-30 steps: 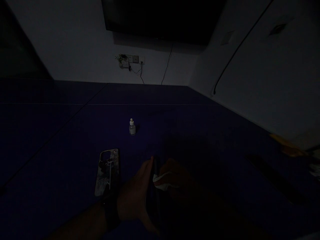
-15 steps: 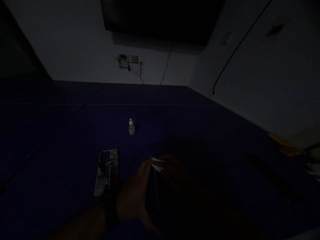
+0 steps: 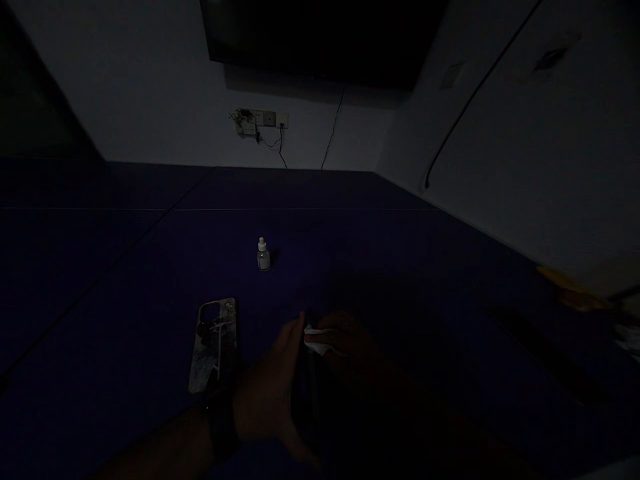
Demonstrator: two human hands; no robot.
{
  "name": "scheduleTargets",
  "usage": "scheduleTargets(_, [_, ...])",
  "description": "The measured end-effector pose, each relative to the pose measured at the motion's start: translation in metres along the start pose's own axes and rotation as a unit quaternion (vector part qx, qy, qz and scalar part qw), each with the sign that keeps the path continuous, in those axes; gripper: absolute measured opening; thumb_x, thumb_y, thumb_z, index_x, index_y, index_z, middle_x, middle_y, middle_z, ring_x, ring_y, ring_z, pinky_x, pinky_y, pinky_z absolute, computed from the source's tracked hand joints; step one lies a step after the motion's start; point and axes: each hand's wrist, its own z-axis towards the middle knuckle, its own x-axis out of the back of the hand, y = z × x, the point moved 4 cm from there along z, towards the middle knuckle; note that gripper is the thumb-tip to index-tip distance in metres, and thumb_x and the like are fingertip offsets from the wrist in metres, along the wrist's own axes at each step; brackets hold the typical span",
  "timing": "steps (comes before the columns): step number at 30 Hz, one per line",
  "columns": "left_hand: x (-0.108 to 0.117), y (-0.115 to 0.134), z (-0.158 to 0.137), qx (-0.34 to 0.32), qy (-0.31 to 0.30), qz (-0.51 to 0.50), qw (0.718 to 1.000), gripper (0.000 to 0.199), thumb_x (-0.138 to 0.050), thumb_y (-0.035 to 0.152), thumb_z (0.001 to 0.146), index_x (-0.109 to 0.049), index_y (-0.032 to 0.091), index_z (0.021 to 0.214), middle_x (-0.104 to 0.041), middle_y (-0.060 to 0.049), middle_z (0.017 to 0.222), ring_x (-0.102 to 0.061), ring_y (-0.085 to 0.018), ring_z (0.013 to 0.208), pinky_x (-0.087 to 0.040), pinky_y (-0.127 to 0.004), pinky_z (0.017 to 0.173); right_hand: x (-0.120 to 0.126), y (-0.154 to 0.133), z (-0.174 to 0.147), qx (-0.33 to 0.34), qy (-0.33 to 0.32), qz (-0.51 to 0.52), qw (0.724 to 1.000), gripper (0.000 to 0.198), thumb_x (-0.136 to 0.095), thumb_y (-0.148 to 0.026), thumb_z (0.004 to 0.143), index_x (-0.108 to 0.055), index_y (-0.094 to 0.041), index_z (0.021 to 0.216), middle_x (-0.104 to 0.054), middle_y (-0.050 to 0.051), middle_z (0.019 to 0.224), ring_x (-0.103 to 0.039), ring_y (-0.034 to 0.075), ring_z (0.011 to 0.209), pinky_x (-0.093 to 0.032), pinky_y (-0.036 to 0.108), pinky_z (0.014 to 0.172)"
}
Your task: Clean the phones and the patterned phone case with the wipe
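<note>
The scene is very dark. My left hand grips the left edge of a flat dark phone that lies on the dark blue table. My right hand presses a small white cloth on the phone's top end. A patterned phone case lies flat just left of my left hand. A small clear dropper bottle with a white cap stands upright farther back on the table.
A wall socket with plugged cables sits on the far wall under a dark screen. A long dark object and yellowish items lie at the right edge by the wall.
My right hand slid the white cloth from the phone's middle up to its top end, then slightly back down. The left hand stayed put.
</note>
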Motion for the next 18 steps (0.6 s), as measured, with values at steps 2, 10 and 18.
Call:
scheduleTargets(2, [0.0, -0.001, 0.0, -0.002, -0.002, 0.004, 1.0, 0.172, -0.094, 0.068, 0.03, 0.012, 0.027, 0.159, -0.015, -0.019, 0.163, -0.02, -0.054, 0.146, -0.028, -0.067, 0.117, 0.001, -0.001, 0.001, 0.004, 0.004, 0.007, 1.0, 0.036, -0.047, -0.022, 0.1, -0.057, -0.028, 0.134, -0.062, 0.008, 0.11, -0.061, 0.021, 0.1, -0.054, 0.038, 0.085])
scheduleTargets(10, [0.004, 0.012, 0.006, -0.008, -0.004, -0.036, 0.999, 0.164, -0.095, 0.065, 0.032, 0.001, 0.027, 0.16, -0.029, -0.018, 0.157, -0.033, -0.049, 0.141, -0.033, -0.063, 0.115, -0.005, 0.007, 0.002, -0.087, -0.005, -0.047, 0.995, 0.034, -0.04, -0.026, 0.105, -0.058, -0.026, 0.134, -0.063, 0.009, 0.122, -0.059, 0.021, 0.114, -0.05, 0.041, 0.098])
scheduleTargets(18, [-0.001, -0.003, -0.002, 0.025, -0.011, 0.0, 1.0, 0.177, -0.096, 0.064, 0.027, 0.018, 0.028, 0.158, -0.008, -0.02, 0.166, -0.016, -0.054, 0.147, -0.025, -0.068, 0.117, 0.001, -0.001, 0.002, -0.038, -0.015, -0.007, 0.999, 0.03, -0.043, -0.029, 0.104, -0.062, -0.025, 0.127, -0.064, 0.009, 0.11, -0.062, 0.02, 0.101, -0.053, 0.037, 0.086])
